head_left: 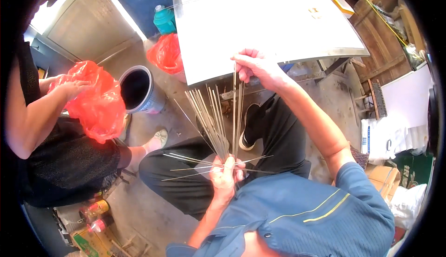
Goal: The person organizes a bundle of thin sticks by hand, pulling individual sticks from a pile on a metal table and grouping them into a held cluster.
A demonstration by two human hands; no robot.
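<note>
My left hand (224, 175) is closed around the lower part of a bundle of thin grey-tan sticks (209, 122), held above my lap. Most of them fan upward and lean left; a few others lie crosswise through the same grip and poke out on both sides. Higher up, near the table's front edge, my right hand (255, 66) pinches the top ends of a few upright sticks between thumb and fingers. What the sticks are made of, I cannot tell.
A white-topped table (260, 25) stands ahead. Left of it are a teal bottle (164, 21), a red bag (166, 52) and a dark-filled bucket (149, 90). Another person at the left holds a red plastic bag (97, 104). Cartons (383, 178) and white sacks line the right.
</note>
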